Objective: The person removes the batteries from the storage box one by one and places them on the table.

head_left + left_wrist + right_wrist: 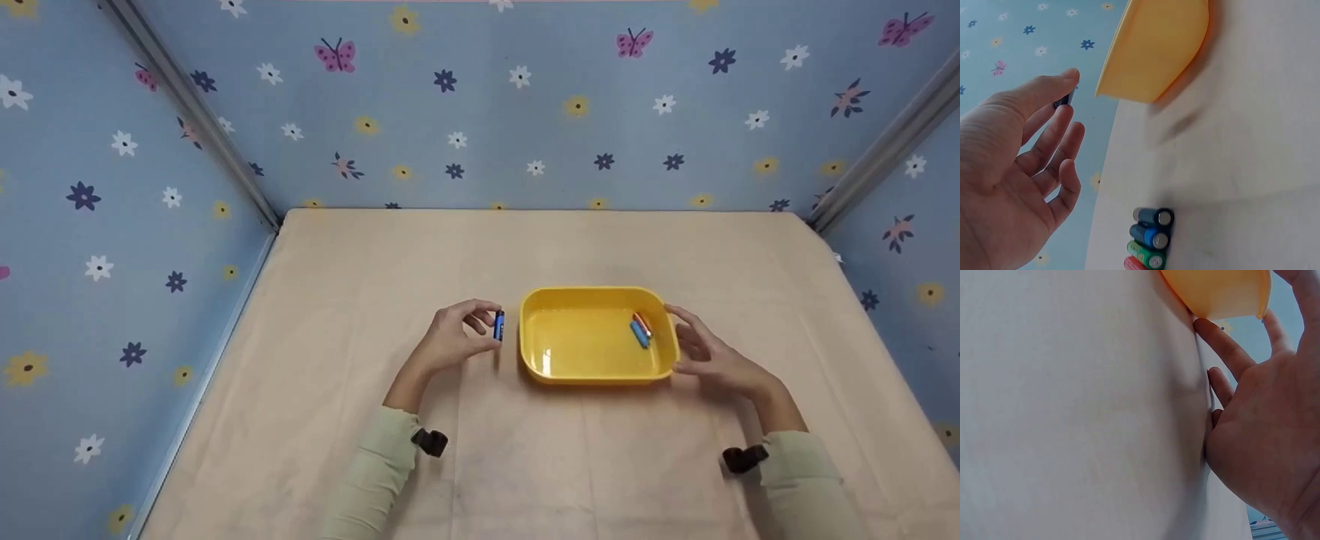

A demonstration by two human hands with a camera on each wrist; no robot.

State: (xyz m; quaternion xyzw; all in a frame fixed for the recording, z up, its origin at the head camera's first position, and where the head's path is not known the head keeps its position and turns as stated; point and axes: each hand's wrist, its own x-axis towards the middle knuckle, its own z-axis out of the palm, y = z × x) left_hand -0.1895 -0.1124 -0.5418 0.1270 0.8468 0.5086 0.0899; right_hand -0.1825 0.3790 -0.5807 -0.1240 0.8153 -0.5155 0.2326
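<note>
A blue battery [499,325] stands upright in the pinch of my left hand [456,336], held between thumb and fingertips just left of a yellow plastic tub. In the left wrist view only the dark end of that battery [1064,100] shows past the thumb. The tub [592,376] sits on the cloth, with a blue battery [639,334] and a red one [643,323] lying side by side near its right end. At that end, my right hand [716,360] has its extended fingertips and thumb against the outer wall, its palm away from the tub.
Several batteries [1151,237], grey, blue, green and red, lie in a row on the table in the left wrist view. A pale cloth [360,300] covers the table. Flowered blue panels [517,112] rise behind and at both sides. A black wrist camera [430,442] sits on the left sleeve.
</note>
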